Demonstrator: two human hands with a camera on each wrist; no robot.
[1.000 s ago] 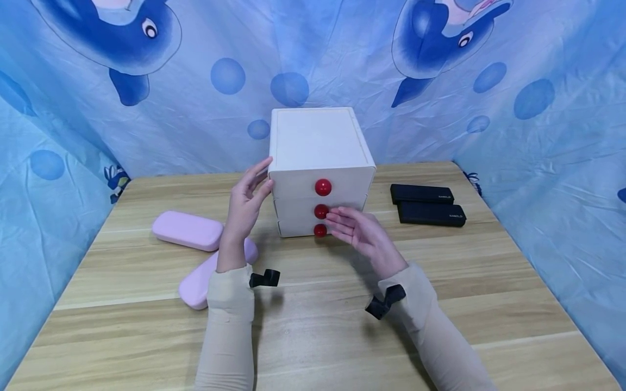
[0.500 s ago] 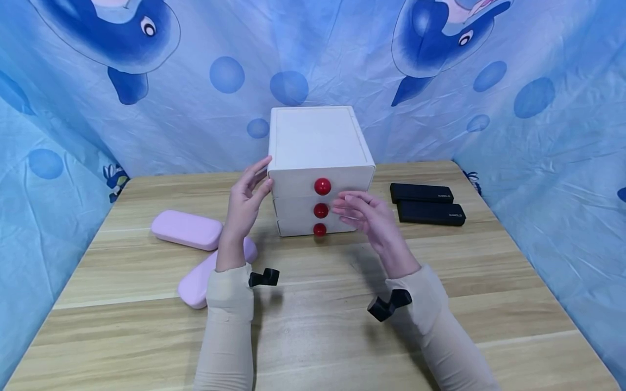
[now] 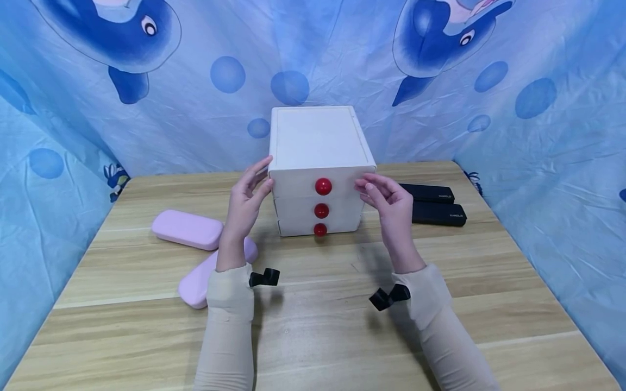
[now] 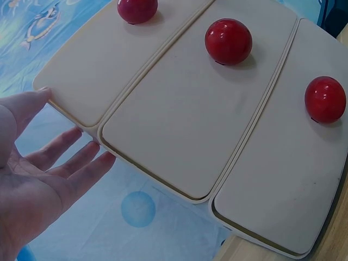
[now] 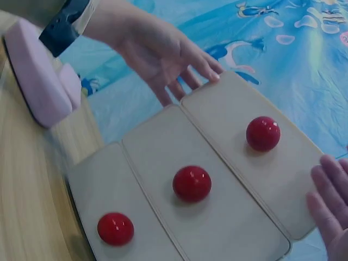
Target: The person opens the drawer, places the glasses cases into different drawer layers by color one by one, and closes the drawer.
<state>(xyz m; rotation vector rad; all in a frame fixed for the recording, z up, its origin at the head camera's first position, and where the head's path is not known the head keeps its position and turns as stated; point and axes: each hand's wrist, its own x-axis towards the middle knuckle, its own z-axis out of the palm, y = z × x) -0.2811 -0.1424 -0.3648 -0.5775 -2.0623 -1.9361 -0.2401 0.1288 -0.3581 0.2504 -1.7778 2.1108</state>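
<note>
I see the white drawer box [image 3: 320,138] between both sets of fingers. My left hand [image 3: 244,209] spreads wide, fingertips touching its edge. My right hand's [image 3: 395,213] fingers are relaxed beside the opposite edge; contact I can't tell. Two lilac cases [image 3: 187,229] lie left of the left fingers, two black cases [image 3: 438,214] right of the right fingers, three red knobs [image 3: 321,210] between both.

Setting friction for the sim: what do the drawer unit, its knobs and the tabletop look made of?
White three-drawer unit: probably matte plastic; smooth, rounded panel corners. Red ball knobs: glossy, plastic or lacquered wood; sharp highlights. Tabletop: satin wood or laminate; pale grain, soft sheen.
</note>
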